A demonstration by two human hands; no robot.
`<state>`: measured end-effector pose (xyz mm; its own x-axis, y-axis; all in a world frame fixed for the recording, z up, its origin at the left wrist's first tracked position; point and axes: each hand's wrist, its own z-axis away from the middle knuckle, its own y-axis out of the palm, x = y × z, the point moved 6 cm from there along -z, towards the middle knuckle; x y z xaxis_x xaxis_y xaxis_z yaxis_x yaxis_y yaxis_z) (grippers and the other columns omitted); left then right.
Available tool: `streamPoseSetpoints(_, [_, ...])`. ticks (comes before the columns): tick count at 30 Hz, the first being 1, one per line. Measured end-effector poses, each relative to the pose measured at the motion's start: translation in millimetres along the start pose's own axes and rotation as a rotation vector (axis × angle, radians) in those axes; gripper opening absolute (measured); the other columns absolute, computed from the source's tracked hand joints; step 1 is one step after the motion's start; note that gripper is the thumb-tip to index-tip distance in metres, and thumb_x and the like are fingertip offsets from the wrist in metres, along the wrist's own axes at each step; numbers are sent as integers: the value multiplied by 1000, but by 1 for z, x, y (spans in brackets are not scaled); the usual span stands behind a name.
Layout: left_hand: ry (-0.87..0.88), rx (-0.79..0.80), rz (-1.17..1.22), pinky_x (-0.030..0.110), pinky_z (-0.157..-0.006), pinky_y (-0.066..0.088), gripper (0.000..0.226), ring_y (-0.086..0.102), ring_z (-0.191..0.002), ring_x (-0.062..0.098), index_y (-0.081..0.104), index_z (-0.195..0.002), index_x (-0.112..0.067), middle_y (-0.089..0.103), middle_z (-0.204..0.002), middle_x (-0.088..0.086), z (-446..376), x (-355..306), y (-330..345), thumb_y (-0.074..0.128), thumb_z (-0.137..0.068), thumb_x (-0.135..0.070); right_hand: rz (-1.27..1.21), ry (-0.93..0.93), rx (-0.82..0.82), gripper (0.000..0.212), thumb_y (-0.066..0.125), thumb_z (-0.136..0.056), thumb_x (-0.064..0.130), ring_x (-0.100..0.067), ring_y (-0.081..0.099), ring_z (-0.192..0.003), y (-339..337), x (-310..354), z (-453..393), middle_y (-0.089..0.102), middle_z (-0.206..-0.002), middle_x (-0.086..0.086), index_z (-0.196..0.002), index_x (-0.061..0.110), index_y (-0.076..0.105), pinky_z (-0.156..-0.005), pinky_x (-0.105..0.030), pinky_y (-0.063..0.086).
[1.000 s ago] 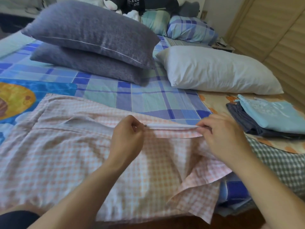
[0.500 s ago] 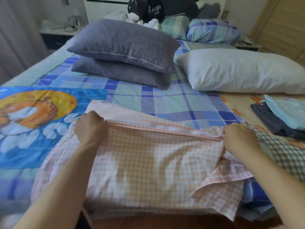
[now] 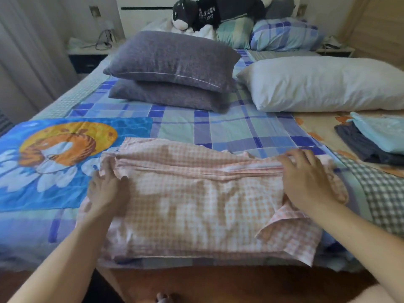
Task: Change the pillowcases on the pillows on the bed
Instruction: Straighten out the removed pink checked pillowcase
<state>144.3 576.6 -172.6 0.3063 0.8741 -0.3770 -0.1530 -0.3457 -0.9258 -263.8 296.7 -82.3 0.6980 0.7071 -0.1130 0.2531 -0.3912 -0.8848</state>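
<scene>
A pink checked pillowcase (image 3: 196, 200) lies across the lower middle of the frame at the near edge of the bed (image 3: 229, 130), with a pillow apparently inside it, though the filling itself is hidden by the cloth. The left hand (image 3: 107, 191) rests at its left end, fingers curled into the bunched opening and thumb on top; how much cloth the fingers pinch cannot be told, since they are buried in folds. The right hand (image 3: 306, 178) lies flat on the right end, fingers straight and slightly spread, pressing the folded flap down. A loose corner of the pillowcase hangs off the bed at lower right.

Behind it, at centre, two grey pillows (image 3: 172, 68) are stacked one on the other; a bare white pillow (image 3: 323, 84) lies to their right, cut off by the right edge. At the far right a folded pile of cloth (image 3: 371, 138), light blue over dark, is also cut off. A picture blanket (image 3: 54, 154) fills the left. A plush toy (image 3: 196, 16) at the top is partly out of frame, and the lettering on it is unreadable.

Half a second earlier both hands pinched the opening's edge stretched taut between them; now the edge lies slack and rumpled, the left hand has moved to the corner, and the right has flattened out
</scene>
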Motion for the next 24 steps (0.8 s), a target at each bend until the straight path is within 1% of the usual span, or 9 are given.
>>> streamPoseSetpoints(4, [41, 2, -104, 55, -116, 22, 34, 31, -138, 46, 51, -131, -33, 35, -149, 26, 19, 15, -1, 36, -102, -42, -125, -321, 106, 21, 68, -85, 25, -25, 51, -98, -5, 53, 47, 56, -107, -4, -105, 17, 68, -79, -41, 50])
streamPoseSetpoints(8, [129, -117, -138, 58, -111, 29, 44, 37, -129, 47, 36, -146, -39, 43, -138, 23, 33, 36, -10, 30, -103, -46, -9, -462, 428, 58, 51, -85, 60, -21, 36, -130, 26, 42, 93, 43, -142, 3, -137, 35, 52, -107, -45, 41])
streamPoseSetpoints(10, [158, -167, -143, 58, -106, 31, 46, 38, -126, 46, 33, -148, -38, 45, -134, 23, 45, 41, -16, 32, -104, -46, 12, -525, 506, 65, 66, -81, 50, -22, 30, -135, 33, 32, 108, 38, -146, 3, -141, 33, 47, -119, -47, 27])
streamPoseSetpoints(12, [132, -179, -159, 59, -102, 33, 46, 39, -124, 45, 36, -146, -32, 45, -132, 25, 54, 48, -18, 34, -103, -46, 3, -534, 453, 55, 83, -66, 22, -23, 46, -119, 32, 29, 111, 56, -125, 1, -118, 27, 64, -116, -40, 24])
streamPoseSetpoints(16, [-186, -24, -20, 62, -100, 39, 67, 44, -126, 49, 42, -138, -13, 43, -134, 25, 62, 83, -26, 20, -95, -59, -197, -394, 327, 26, 73, -62, 8, -18, 50, -82, 6, 33, 103, 54, -83, 7, -74, 23, 56, -83, -31, 35])
streamPoseSetpoints(18, [-330, 78, 92, 55, -106, 37, 73, 48, -127, 49, 43, -141, 0, 48, -140, 30, 77, 95, -27, 27, -99, -57, -399, -173, 283, 13, 60, -74, 10, -13, 48, -77, -9, 29, 88, 52, -81, 9, -75, 22, 54, -69, -33, 41])
streamPoseSetpoints(21, [-385, 344, 375, 50, -106, 44, 51, 58, -118, 44, 55, -133, 8, 61, -129, 30, 106, 80, -28, 48, -104, -34, -610, 94, 351, 20, 51, -98, 19, -7, 58, -89, -34, 35, 55, 60, -92, 16, -86, 29, 63, -76, -27, 49])
streamPoseSetpoints(23, [-358, 520, 766, 49, -87, 55, 35, 70, -92, 37, 69, -111, 1, 73, -100, 24, 112, 39, -53, 59, -100, -31, -716, 126, 473, 17, 52, -102, 26, -2, 58, -92, -57, 44, 24, 60, -96, 22, -92, 32, 63, -75, -13, 42])
streamPoseSetpoints(24, [-293, 546, 970, 43, -74, 57, 31, 72, -77, 33, 70, -99, -2, 74, -85, 19, 104, 12, -79, 59, -99, -31, -756, 157, 479, 16, 49, -103, 32, -8, 60, -90, -72, 46, 2, 61, -96, 20, -94, 31, 62, -74, -17, 42])
